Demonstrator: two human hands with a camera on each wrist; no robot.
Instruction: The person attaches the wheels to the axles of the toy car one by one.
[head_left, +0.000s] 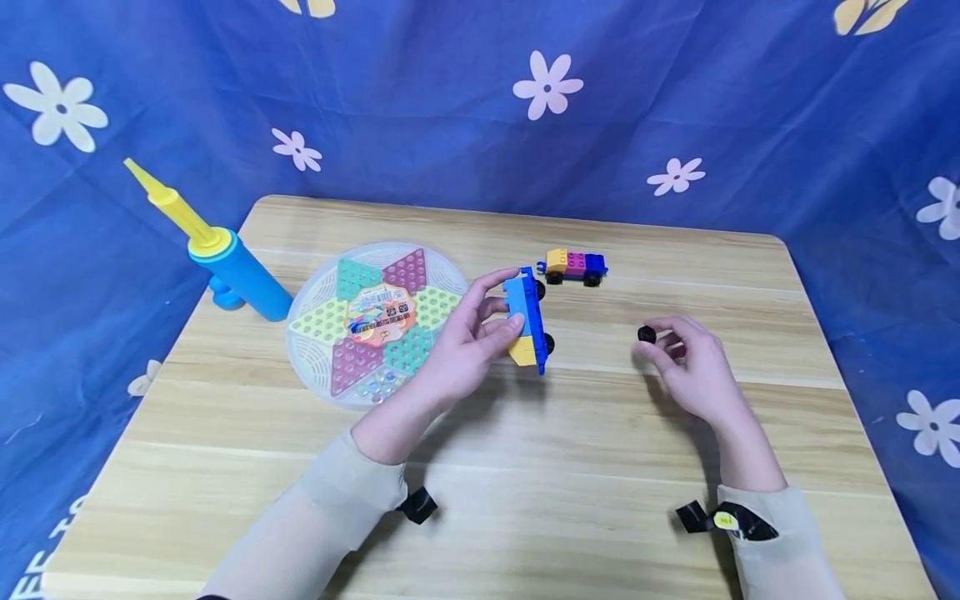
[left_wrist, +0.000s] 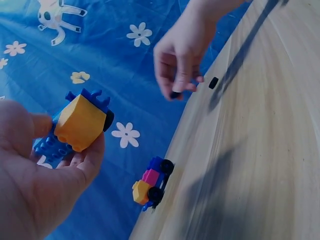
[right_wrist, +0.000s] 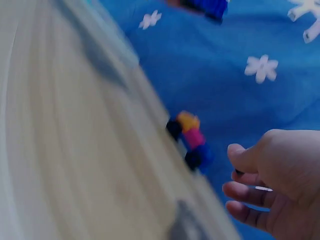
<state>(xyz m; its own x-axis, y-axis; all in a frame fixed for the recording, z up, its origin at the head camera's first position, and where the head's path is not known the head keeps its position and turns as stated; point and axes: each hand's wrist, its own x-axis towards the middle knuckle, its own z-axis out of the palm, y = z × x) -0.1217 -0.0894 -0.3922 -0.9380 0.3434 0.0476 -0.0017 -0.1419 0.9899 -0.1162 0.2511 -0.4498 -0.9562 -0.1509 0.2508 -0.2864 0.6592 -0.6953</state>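
Note:
My left hand [head_left: 468, 342] grips a toy car [head_left: 528, 321] with light blue and yellow blocks on a dark blue base, tipped on end above the table. Black wheels [head_left: 550, 343] show on its right side. Between thumb and fingertips, my right hand [head_left: 693, 367] pinches a small black wheel [head_left: 646, 334]; the right wrist view shows only a dark sliver of it. Another small black wheel [left_wrist: 213, 82] lies on the table near that hand in the left wrist view. Beyond both hands stands a second toy car [head_left: 576, 265], in yellow, pink and blue.
A round Chinese checkers board [head_left: 315, 367] with a star pattern lies left of the hands. Past it, a blue and yellow hand pump [head_left: 251, 275] leans at the table's left edge. Blue flowered cloth [head_left: 450, 108] hangs around the wooden table [head_left: 570, 500].

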